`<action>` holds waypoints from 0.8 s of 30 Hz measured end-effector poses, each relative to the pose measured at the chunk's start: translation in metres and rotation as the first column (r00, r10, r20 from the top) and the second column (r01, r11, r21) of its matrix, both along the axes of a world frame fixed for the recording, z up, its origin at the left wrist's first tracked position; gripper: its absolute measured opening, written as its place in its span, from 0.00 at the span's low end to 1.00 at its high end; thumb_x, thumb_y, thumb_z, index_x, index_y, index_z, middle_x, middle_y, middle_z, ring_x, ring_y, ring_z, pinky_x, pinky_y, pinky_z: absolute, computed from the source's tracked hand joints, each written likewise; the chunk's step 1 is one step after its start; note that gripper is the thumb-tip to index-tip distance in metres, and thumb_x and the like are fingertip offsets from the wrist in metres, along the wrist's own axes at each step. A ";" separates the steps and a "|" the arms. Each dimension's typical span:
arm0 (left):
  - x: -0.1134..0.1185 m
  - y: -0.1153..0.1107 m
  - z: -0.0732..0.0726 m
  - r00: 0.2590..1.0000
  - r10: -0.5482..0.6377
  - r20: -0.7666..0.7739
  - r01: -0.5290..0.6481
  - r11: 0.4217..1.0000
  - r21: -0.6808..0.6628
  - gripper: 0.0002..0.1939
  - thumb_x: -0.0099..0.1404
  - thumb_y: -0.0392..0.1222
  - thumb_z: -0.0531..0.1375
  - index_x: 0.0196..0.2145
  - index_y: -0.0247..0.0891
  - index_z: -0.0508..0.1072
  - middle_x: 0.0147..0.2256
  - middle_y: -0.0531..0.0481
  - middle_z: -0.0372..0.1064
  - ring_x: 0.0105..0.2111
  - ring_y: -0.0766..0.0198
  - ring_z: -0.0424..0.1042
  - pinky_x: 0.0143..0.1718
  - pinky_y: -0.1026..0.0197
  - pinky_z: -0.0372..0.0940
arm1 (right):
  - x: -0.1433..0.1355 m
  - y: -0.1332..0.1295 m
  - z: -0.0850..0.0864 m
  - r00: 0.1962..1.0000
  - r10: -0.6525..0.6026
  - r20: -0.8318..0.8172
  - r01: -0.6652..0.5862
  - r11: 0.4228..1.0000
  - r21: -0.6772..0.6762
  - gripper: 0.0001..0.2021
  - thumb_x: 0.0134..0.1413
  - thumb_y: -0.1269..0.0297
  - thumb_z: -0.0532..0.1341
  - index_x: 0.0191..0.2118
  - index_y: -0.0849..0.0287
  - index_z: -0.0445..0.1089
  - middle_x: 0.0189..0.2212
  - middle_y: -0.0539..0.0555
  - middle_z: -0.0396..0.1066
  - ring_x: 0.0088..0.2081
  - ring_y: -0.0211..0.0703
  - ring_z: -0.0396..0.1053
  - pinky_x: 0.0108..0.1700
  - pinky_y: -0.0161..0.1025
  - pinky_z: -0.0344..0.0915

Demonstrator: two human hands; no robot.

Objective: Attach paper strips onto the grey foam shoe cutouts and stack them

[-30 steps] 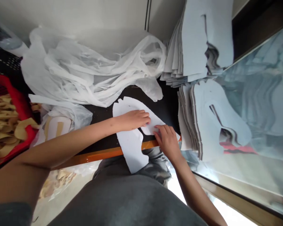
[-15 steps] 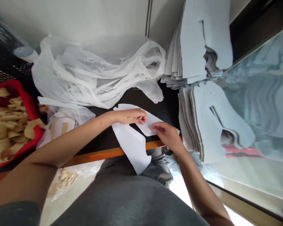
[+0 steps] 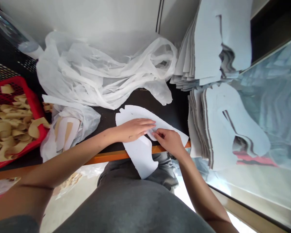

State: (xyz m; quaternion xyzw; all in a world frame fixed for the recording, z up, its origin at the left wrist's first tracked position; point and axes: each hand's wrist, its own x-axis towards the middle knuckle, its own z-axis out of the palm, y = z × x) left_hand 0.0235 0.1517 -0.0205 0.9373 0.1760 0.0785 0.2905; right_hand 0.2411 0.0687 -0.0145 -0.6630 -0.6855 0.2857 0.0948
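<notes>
A white, flat, curved cut piece (image 3: 138, 156), shaped like a shoe upper, lies across the dark table's front edge, one limb hanging over toward my lap. My left hand (image 3: 133, 130) rests flat on its middle, fingers stretched out together toward the right. Against the inner edge of the right limb is my right hand (image 3: 169, 141), thumb and forefinger pinched together. The fingertips of both hands almost meet at the inner curve. Whatever the right fingertips pinch is too small to make out.
Stacks of similar white pieces (image 3: 223, 38) stand at the right, with another stack (image 3: 215, 126) below. A crumpled white plastic bag (image 3: 99, 71) lies at the back. Left are a red basket (image 3: 36, 103) of tan curled pieces and a small clear bag (image 3: 89, 119). The table edge (image 3: 106, 158) is orange.
My left hand has come down and flattened from a loose curl onto the white piece. My right hand has shifted slightly down, its fingers pinching at the inner edge. The view has shifted slightly.
</notes>
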 end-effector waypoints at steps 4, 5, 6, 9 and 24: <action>-0.009 -0.026 -0.012 0.980 0.046 -0.195 -0.021 0.991 0.129 0.29 0.78 0.45 0.43 0.71 0.34 0.48 0.72 0.44 0.40 0.72 0.61 0.40 0.72 0.54 0.38 | 0.000 0.000 0.000 0.996 0.039 0.074 -0.040 0.999 0.014 0.17 0.64 0.54 0.58 0.26 0.56 0.66 0.23 0.47 0.69 0.26 0.38 0.60 0.30 0.36 0.46; -0.009 -0.029 -0.015 0.975 0.050 -0.214 -0.014 0.986 0.166 0.29 0.78 0.46 0.43 0.72 0.33 0.47 0.72 0.44 0.39 0.72 0.62 0.39 0.72 0.55 0.37 | -0.001 0.000 0.000 0.995 0.049 0.085 -0.050 0.999 0.016 0.17 0.64 0.55 0.58 0.26 0.57 0.66 0.23 0.47 0.69 0.26 0.38 0.60 0.30 0.36 0.46; -0.010 -0.030 -0.017 0.975 0.049 -0.219 -0.004 0.979 0.201 0.29 0.78 0.46 0.42 0.72 0.33 0.46 0.72 0.44 0.39 0.72 0.62 0.38 0.72 0.55 0.36 | -0.001 -0.001 0.000 0.994 0.058 0.093 -0.060 0.998 0.019 0.17 0.64 0.55 0.58 0.26 0.57 0.66 0.23 0.47 0.69 0.26 0.38 0.61 0.30 0.35 0.46; -0.010 -0.029 -0.021 0.978 0.039 -0.207 0.021 0.959 0.282 0.30 0.78 0.47 0.41 0.71 0.30 0.47 0.72 0.44 0.39 0.72 0.63 0.38 0.72 0.56 0.35 | -0.002 -0.001 0.000 0.989 0.084 0.120 -0.089 0.996 0.031 0.16 0.65 0.56 0.59 0.26 0.57 0.66 0.24 0.48 0.70 0.26 0.38 0.61 0.30 0.35 0.46; -0.010 -0.028 -0.021 0.982 -0.004 -0.190 0.066 0.945 0.320 0.29 0.78 0.46 0.42 0.71 0.33 0.50 0.72 0.45 0.38 0.72 0.60 0.39 0.72 0.54 0.37 | -0.001 -0.002 0.010 0.886 0.256 0.387 -0.267 0.963 -0.024 0.15 0.71 0.57 0.52 0.41 0.57 0.74 0.35 0.53 0.76 0.33 0.43 0.69 0.29 0.38 0.44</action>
